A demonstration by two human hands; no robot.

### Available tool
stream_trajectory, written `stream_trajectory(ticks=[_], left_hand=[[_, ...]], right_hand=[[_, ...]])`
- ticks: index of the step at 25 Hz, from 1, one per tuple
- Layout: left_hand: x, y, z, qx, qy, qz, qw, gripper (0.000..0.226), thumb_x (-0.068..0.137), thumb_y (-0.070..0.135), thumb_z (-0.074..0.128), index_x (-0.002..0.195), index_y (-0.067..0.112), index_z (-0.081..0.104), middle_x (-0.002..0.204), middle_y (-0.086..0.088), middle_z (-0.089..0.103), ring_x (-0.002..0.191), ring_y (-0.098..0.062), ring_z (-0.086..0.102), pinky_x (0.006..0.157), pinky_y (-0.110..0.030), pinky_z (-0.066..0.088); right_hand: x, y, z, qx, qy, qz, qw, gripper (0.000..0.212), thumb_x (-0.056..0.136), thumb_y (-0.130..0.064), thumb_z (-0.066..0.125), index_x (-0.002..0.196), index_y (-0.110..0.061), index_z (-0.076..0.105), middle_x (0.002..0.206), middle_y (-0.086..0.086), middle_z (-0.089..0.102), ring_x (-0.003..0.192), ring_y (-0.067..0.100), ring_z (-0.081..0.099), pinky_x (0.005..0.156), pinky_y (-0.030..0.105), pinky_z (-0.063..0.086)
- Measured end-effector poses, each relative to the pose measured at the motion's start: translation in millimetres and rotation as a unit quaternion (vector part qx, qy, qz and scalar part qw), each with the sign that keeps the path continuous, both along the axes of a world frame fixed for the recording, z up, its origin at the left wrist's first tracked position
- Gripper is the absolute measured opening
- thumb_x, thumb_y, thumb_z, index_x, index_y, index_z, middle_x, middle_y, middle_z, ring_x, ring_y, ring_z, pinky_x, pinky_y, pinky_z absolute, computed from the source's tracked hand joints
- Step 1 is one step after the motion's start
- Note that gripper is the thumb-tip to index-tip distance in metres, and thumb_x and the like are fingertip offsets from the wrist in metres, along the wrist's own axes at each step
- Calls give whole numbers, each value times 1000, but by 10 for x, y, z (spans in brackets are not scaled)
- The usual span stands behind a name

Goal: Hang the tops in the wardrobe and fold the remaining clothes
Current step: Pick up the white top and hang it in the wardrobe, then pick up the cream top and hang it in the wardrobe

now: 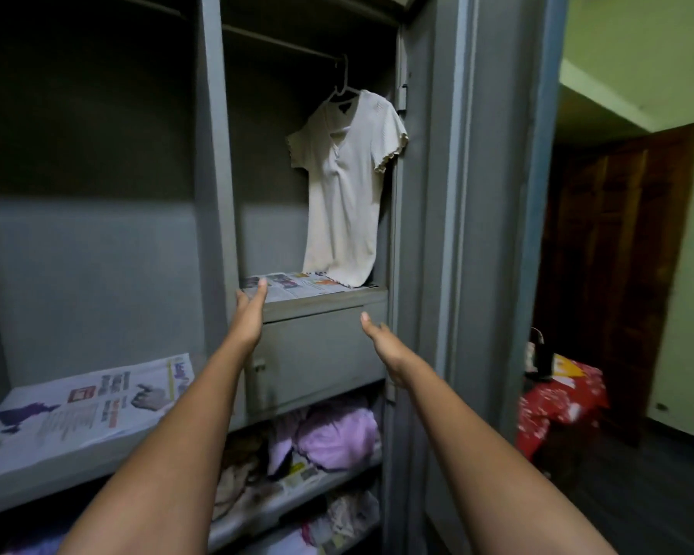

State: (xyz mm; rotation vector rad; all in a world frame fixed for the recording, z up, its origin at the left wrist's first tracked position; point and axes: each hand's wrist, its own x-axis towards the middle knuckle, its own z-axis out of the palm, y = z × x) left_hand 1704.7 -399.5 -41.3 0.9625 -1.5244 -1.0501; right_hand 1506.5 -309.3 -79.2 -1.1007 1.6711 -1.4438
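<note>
I stand before the open grey wardrobe [213, 162] with both arms stretched out toward it. My left hand [250, 314] is released, fingers straight, its fingertips at the front edge of the shelf [321, 302] in the right-hand compartment, touching or just above the newspaper [297, 285] that lines it. My right hand [383, 342] is also released and grasps nothing; it hangs in front of the closed drawer [317, 354] below that shelf, fingers relaxed and pointing up toward the compartment.

The white top [345, 186] hangs on a white hanger [343, 88] from the rail [281, 44] in the right-hand compartment, near the wardrobe's right wall. It is short-sleeved with frilled cuffs, and its hem rests on the newspaper on the shelf.

In the left compartment another sheet of newspaper [85, 406] covers a lower shelf. Below the drawer, lilac clothes [337, 434] and other pale clothes [241, 486] lie in loose heaps on the lower shelves. To the right of the wardrobe, well apart from it, a red patterned cloth [557, 406] covers something low near a dark wooden door [617, 274].
</note>
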Motion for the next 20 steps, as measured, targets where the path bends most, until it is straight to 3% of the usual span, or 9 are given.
stream_trajectory(ticks=[5, 7, 9, 10, 11, 13, 16, 18, 20], left_hand=[[-631, 1019, -201, 26, -27, -159, 987, 77, 96, 59, 26, 153, 16, -3, 160, 4, -1, 147, -16, 3, 117, -36, 5], [-862, 1416, -263, 29, -43, -211, 976, 75, 97, 58, 26, 153, 16, -1, 160, 3, -2, 147, -14, 1, 117, -36, 4], [-1095, 1799, -306, 37, -57, -253, 965, 78, 94, 62, 27, 153, 19, 1, 160, 3, -3, 147, -14, -1, 118, -38, 2], [-1216, 1974, -314, 42, -61, -275, 959, 80, 93, 64, 27, 153, 20, 0, 160, 3, -4, 147, -15, -1, 118, -39, 3], [-1349, 2188, -313, 39, -64, -303, 950, 80, 92, 66, 27, 153, 21, 0, 160, 4, -5, 147, -16, -1, 119, -41, 3], [-1575, 2619, -293, 32, -62, -353, 933, 79, 92, 66, 26, 153, 24, 0, 160, 4, -7, 147, -18, -1, 119, -43, 5], [-1927, 3283, -336, 46, -72, -432, 898, 95, 82, 79, 30, 153, 26, -5, 160, 4, -7, 148, -21, 0, 120, -47, 6], [-2169, 3638, -388, 56, -96, -482, 869, 115, 64, 93, 32, 153, 29, -3, 160, 5, -6, 148, -21, -1, 119, -50, 6], [-2394, 3970, -415, 46, -99, -535, 837, 100, 76, 86, 27, 153, 28, -2, 160, 6, -7, 148, -20, -1, 118, -48, 6]], right_hand=[[-187, 1222, -104, 26, 3, -25, 999, 78, 95, -58, 37, 153, -13, 10, 159, -1, 10, 146, 19, 10, 116, 40, 10], [-298, 1727, -109, 40, -17, -38, 998, 69, 92, -63, 36, 147, -21, 30, 149, -7, 36, 140, 19, 30, 113, 40, 24], [-412, 2219, -127, 43, -42, -48, 997, 46, 84, -70, 41, 109, -33, 53, 94, -21, 65, 89, 3, 59, 76, 19, 48], [-556, 2417, -164, 29, -47, -64, 996, 39, 85, -69, 42, 96, -32, 50, 76, -18, 60, 68, -1, 53, 60, 14, 42], [-631, 2694, -166, 20, -52, -98, 994, 38, 88, -65, 40, 99, -30, 50, 80, -12, 58, 65, -1, 52, 59, 13, 40], [-706, 3229, -108, 17, -65, -153, 986, 53, 93, -59, 37, 127, -20, 46, 115, 2, 58, 96, 10, 59, 85, 23, 43], [-897, 4170, -84, 26, -60, -251, 966, 63, 98, -52, 32, 147, -13, 28, 146, 7, 39, 135, 20, 35, 107, 32, 27], [-1077, 4763, -126, 68, -40, -334, 939, 74, 96, -59, 31, 152, -15, 15, 158, 8, 16, 144, 26, 19, 116, 41, 15], [-1210, 5264, -157, 77, -37, -387, 918, 76, 94, -63, 32, 153, -19, 12, 159, 8, 12, 145, 29, 17, 117, 44, 14]])
